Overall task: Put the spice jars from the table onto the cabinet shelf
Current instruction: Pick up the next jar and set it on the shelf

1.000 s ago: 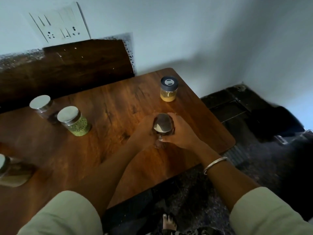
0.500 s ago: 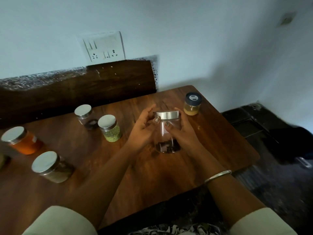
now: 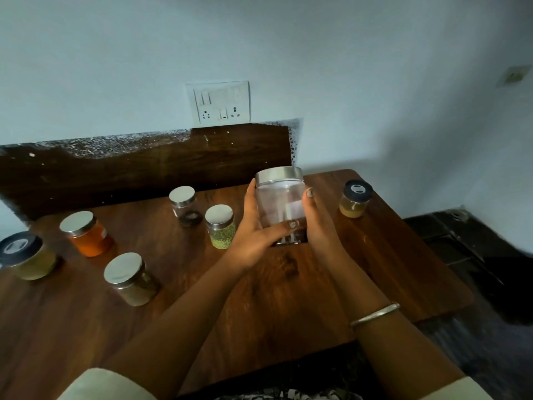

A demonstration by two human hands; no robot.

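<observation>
A tall clear jar (image 3: 279, 200) with a silver lid and dark spice at its bottom is held above the wooden table (image 3: 375, 264). My left hand (image 3: 253, 235) cups it from below and the left, fingers curled under its base. My right hand (image 3: 318, 223) grips its right side. On the table stand other jars: a small dark-spice jar (image 3: 184, 207), a green-spice jar (image 3: 221, 226), an orange-spice jar (image 3: 86, 235), a brown-spice jar (image 3: 129, 280), a black-lidded yellow jar (image 3: 355, 199) at the right and another black-lidded jar (image 3: 27, 255) at the far left. No cabinet shelf is in view.
A dark wooden board (image 3: 144, 166) stands along the table's back against the pale wall, below a white switch panel (image 3: 220, 102). Dark flooring and a dark object (image 3: 461, 243) lie to the table's right.
Both hands have lifted the tall jar off the table, up and a little away from me. The view has tilted up and shifted left, bringing more jars at the left into sight.
</observation>
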